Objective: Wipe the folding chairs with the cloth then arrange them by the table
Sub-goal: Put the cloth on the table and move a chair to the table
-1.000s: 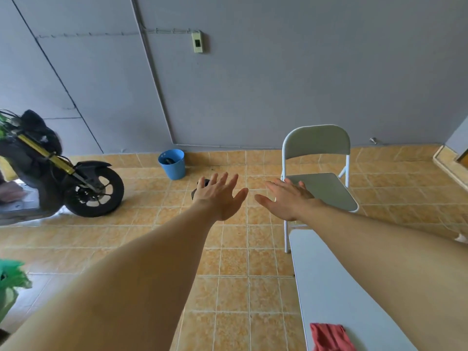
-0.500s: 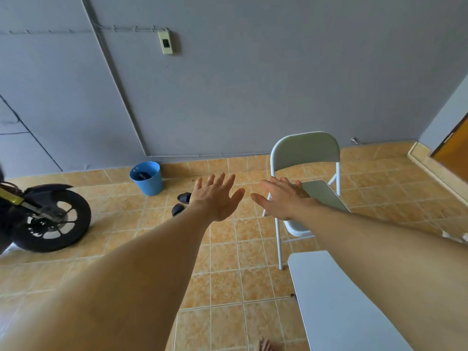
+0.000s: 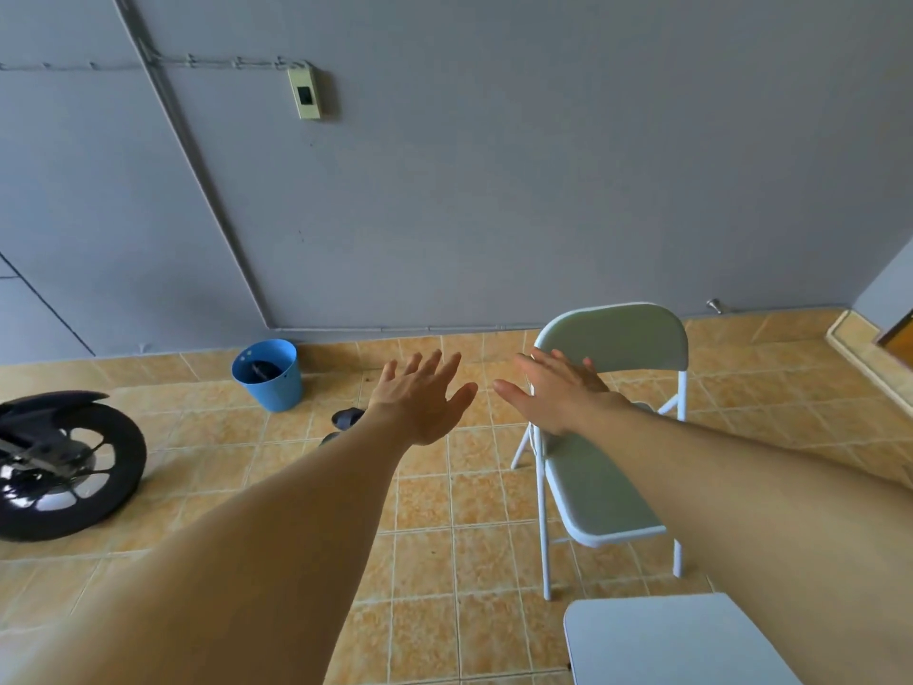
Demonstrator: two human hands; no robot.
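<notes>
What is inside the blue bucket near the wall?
The blue bucket holds something dark, too small to identify. Its near wall hides the lower part of the inside.

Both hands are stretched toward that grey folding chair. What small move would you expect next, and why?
Probably close the right hand on the backrest of the folding chair. Both it and the left hand are open and empty, the right one lies in front of the backrest's edge, and the chair stands apart from the table.
</notes>
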